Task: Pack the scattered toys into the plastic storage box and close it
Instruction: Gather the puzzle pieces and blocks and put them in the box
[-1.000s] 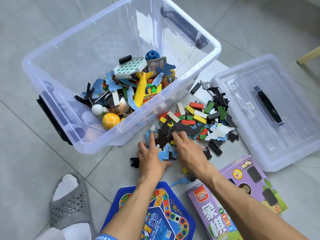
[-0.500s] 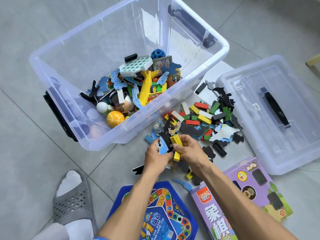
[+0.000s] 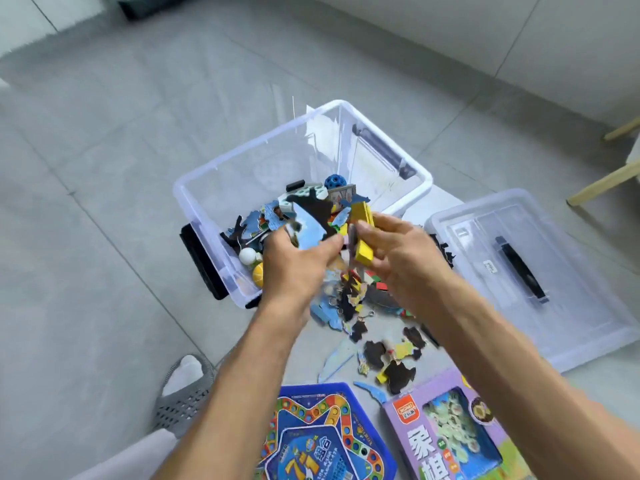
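Cupping loose puzzle pieces [image 3: 313,225] in the left hand [image 3: 298,268] and gripping yellow blocks [image 3: 363,233] in the right hand [image 3: 403,261], both are hovering at the near rim of the storage box [image 3: 391,202]; pieces are risking slipping between the palms onto the floor [image 3: 104,237]

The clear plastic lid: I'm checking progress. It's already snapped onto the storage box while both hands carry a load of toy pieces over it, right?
Not quite. The head view shows the clear plastic lid with its black handle lying on the floor beside the open clear plastic storage box, not on it. Both hands, left and right, do carry toy pieces over it.
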Tool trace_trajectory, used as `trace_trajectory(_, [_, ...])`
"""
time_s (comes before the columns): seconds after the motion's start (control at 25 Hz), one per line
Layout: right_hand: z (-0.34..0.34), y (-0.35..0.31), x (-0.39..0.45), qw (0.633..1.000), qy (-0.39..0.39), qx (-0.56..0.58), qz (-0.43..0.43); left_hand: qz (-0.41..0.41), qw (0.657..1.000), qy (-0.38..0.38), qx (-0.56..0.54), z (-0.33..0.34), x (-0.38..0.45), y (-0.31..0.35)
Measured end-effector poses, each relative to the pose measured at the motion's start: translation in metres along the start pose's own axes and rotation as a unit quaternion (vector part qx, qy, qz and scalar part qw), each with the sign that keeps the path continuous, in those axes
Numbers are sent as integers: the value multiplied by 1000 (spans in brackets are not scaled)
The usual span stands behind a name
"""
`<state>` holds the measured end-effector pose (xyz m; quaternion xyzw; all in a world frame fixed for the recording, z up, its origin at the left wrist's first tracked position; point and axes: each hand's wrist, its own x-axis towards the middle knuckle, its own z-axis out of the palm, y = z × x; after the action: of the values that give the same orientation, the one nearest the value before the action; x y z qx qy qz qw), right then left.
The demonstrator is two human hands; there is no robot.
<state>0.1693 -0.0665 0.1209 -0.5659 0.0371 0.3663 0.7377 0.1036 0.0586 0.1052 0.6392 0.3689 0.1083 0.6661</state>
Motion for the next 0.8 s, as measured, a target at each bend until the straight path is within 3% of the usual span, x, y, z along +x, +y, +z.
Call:
trace_trajectory(0.08, [35,-47,15,999,-5,-36,3,26,999,3,19,-12,24,58])
trace_trajectory(0.16, [52,-74,20,987,30,-152,48,-16,998,10,58,-25,34,99])
trace_trajectory(0.24, [50,-84,9,959,40,-275,46,-16,994,37,97,-38,36,103])
trace_trajectory(0.36, [42,-80,-42,929,1,-366,49,5,993,67,98,-45,-4,73])
trace_trajectory(0.6, [30,-42,-168,915,38,-401,26,-15,988,-64,141,-33,-118,10])
trace_trajectory(0.8, [6,7,-227,919,99,-379,53,-48,984,-93,145,-67,-156,-17])
